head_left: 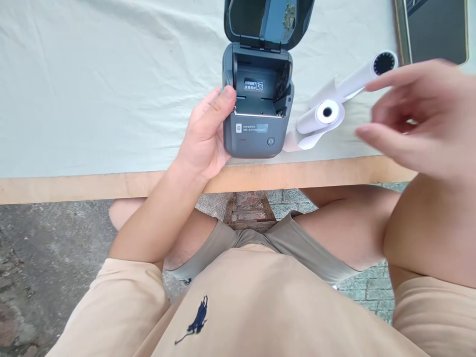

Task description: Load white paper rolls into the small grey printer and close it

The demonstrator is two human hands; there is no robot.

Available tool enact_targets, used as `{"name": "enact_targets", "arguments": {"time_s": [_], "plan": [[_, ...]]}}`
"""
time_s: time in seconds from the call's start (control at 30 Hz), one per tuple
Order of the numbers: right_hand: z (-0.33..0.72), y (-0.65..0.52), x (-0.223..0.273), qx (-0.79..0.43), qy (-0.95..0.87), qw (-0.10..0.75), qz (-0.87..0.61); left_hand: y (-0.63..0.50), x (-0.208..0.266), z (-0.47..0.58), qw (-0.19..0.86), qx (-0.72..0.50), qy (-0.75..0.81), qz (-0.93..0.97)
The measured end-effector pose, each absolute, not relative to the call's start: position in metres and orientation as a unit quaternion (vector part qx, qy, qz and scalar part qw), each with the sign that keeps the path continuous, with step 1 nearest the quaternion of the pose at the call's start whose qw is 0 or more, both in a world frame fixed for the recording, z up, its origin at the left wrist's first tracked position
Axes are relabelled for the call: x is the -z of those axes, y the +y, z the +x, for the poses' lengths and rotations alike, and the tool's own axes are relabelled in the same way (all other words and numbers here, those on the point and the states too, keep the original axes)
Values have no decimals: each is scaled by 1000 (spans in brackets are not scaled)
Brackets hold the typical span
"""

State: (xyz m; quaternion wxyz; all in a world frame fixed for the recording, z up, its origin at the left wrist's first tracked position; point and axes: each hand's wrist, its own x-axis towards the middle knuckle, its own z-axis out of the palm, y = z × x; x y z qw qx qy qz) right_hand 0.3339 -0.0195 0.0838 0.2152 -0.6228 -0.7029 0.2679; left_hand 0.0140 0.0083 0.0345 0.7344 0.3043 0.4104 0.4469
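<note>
My left hand (208, 131) grips a dark grey label printer (256, 134) by its left side, thumb on the front edge. The printer's lid (266, 22) is swung up, and its paper bay shows a small label inside but no roll. To the right of the printer lie two white paper rolls: a small one (310, 119) with a dark core and a loose paper end, and a longer one (357, 79) behind it. My right hand (405, 114), somewhat blurred, hovers just right of the rolls with index finger and thumb apart, holding nothing.
A pale cloth (111, 89) covers the table, which has a wooden front edge (297, 173). A dark flat device like a phone or tablet (439, 29) lies at the back right. Below the table, a wooden stool (249, 210) shows between my legs.
</note>
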Motion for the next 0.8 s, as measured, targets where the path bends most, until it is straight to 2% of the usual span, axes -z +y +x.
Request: {"name": "enact_targets", "arguments": {"time_s": [0.07, 0.27, 0.43, 0.57, 0.7, 0.8], "plan": [[326, -17, -77, -287, -744, 181, -576, 8, -35, 14, 730, -447, 409, 316], [304, -10, -69, -303, -702, 267, -587, 7, -39, 10, 750, -435, 381, 320], [301, -12, -69, -328, -706, 229, -584, 7, -36, 10, 752, -449, 373, 307], [291, -9, -58, -358, -681, 234, -595, 8, -35, 13, 732, -445, 418, 304], [287, -2, -51, -344, -686, 235, -596, 8, -37, 14, 731, -438, 431, 296], [286, 1, -60, -300, -724, 275, -556, 8, -36, 13, 736, -440, 429, 285]]}}
